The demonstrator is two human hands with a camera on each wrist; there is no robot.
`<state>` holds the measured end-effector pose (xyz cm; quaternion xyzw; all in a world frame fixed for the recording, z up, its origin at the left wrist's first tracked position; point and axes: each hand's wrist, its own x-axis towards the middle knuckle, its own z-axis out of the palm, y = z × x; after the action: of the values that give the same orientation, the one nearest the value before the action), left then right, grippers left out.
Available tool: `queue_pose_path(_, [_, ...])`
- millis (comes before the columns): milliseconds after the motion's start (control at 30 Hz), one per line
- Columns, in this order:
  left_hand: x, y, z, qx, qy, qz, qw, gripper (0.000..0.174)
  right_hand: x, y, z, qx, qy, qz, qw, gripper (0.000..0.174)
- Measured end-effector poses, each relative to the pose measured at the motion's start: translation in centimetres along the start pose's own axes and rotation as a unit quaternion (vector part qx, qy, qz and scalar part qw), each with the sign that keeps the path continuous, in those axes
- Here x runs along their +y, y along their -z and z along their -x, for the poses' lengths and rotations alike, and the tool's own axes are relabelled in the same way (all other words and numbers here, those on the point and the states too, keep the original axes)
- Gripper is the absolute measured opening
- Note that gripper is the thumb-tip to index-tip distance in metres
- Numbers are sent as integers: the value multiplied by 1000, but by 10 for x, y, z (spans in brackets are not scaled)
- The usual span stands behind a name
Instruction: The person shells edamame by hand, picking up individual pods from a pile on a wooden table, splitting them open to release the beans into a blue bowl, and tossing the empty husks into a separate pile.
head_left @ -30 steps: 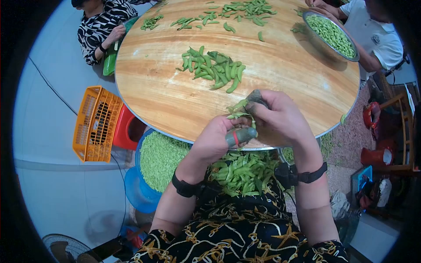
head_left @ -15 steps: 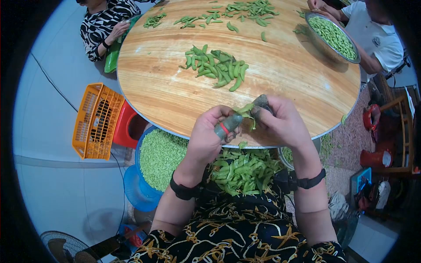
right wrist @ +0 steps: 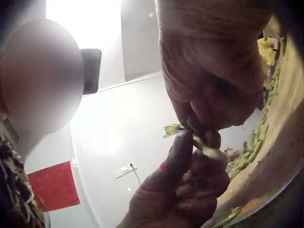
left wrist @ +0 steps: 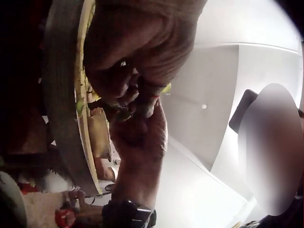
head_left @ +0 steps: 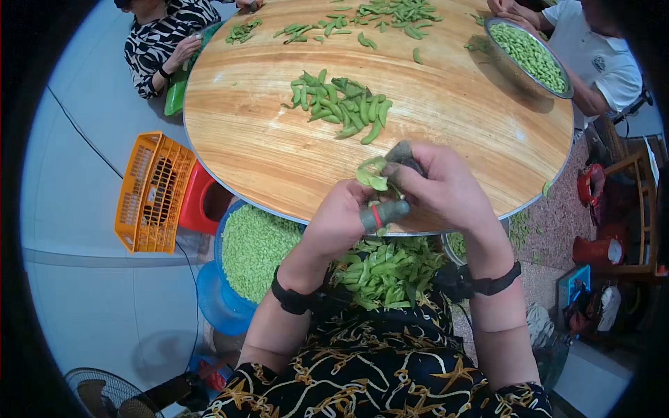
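Observation:
In the head view both hands meet over the near edge of the round wooden table (head_left: 244, 150). Between their fingertips is a pale green bean pod (head_left: 371, 174), bent and partly spread. My left hand (head_left: 334, 223) grips it from below; a grey-green cover with a red band wraps its thumb. My right hand (head_left: 449, 184) pinches the pod from the other side, with dark covers on its thumb and a finger. The right wrist view shows pod pieces (right wrist: 209, 151) sticking out between the pressed fingers. Below the hands, a heap of green pods (head_left: 390, 272) lies on the lap.
A pile of whole pods (head_left: 341, 104) lies mid-table. Shelled beans fill a blue tub (head_left: 219, 258) at lower left and a metal bowl (head_left: 493, 24) at far right. An orange crate (head_left: 129, 202) sits by a red stool (head_left: 191, 212). Two other people sit across the table.
My left thumb tilted up half a second ago and now points right again, lower down. The pod between the hands now shows more spread. The right hand has shifted slightly left.

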<state>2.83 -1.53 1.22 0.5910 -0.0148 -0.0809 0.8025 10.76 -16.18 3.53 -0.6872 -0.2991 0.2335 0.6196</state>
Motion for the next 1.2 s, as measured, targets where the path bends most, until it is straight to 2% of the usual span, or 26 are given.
queue_pose_path(33, [3,-2,0,37,26,36,998,19,0,-1,1,-2,-1,0,1000,19])
queue_pose_path(67, [-7,7,0,26,25,134,990,11,0,-1,1,68,8,20,997,19])
queue_pose_path(100, [-13,11,-1,28,23,136,990,11,0,-2,1,138,18,40,989,19])
queue_pose_path(133, [-18,13,-3,36,-16,185,982,10,1,0,6,107,-34,-13,994,21])
queue_pose_path(167, [-21,15,-3,45,-56,234,970,8,1,-2,12,101,-34,-12,994,21])
queue_pose_path(200, [-20,14,-3,57,-69,265,960,5,1,-5,20,39,-68,-112,991,21])
queue_pose_path(233, [-17,10,-3,60,-71,267,959,5,1,-6,24,-22,-102,-211,972,22])
queue_pose_path(267, [-13,3,-2,93,-77,255,959,4,11,-7,24,-41,-73,-214,973,25])
queue_pose_path(300, [-10,-2,-1,125,-83,244,958,5,10,-10,27,-43,-75,-214,973,25])
queue_pose_path(367, [-12,-2,-1,135,-82,216,964,6,5,-17,37,-51,-117,-185,975,25])
queue_pose_path(433, [-12,-3,-1,144,-82,187,968,8,6,-17,38,-50,-122,-217,967,26])
queue_pose_path(500, [-8,-8,-1,198,-99,137,966,10,8,-17,38,-49,-131,-266,954,25])
queue_pose_path(533, [-9,-8,-1,199,-99,138,965,10,8,-18,38,-50,-132,-265,954,25])
queue_pose_path(600, [-14,-7,-1,219,-103,54,969,10,7,-21,37,-24,-135,-223,965,24])
queue_pose_path(733, [-23,1,3,177,-101,37,978,13,13,-25,37,-12,-132,-257,957,22])
queue_pose_path(800, [-20,6,5,59,-49,182,980,10,9,-21,39,-60,-190,-409,891,21])
queue_pose_path(833, [-19,7,5,60,-50,183,980,10,10,-22,38,-60,-191,-408,891,21])
queue_pose_path(933, [-19,6,6,43,-44,198,978,10,14,-31,39,-26,-184,-354,916,18])
queue_pose_path(967, [-20,4,5,81,-82,47,992,12,15,-35,39,32,-126,-195,972,17])
queue_pose_path(1000, [-21,3,5,119,-117,-105,980,16,14,-37,39,88,-63,-29,994,16])
queue_pose_path(1033, [-20,4,6,120,-119,-103,980,16,13,-37,38,86,-62,-26,994,16])
queue_pose_path(1100, [-18,6,5,111,-140,-122,976,16,11,-34,37,73,-130,-93,984,16])
queue_pose_path(1133, [-15,8,7,113,-141,-120,976,16,12,-31,37,71,-130,-90,985,16])
queue_pose_path(1200, [-9,11,12,65,-59,15,996,15,13,-26,38,28,-146,-263,953,14])
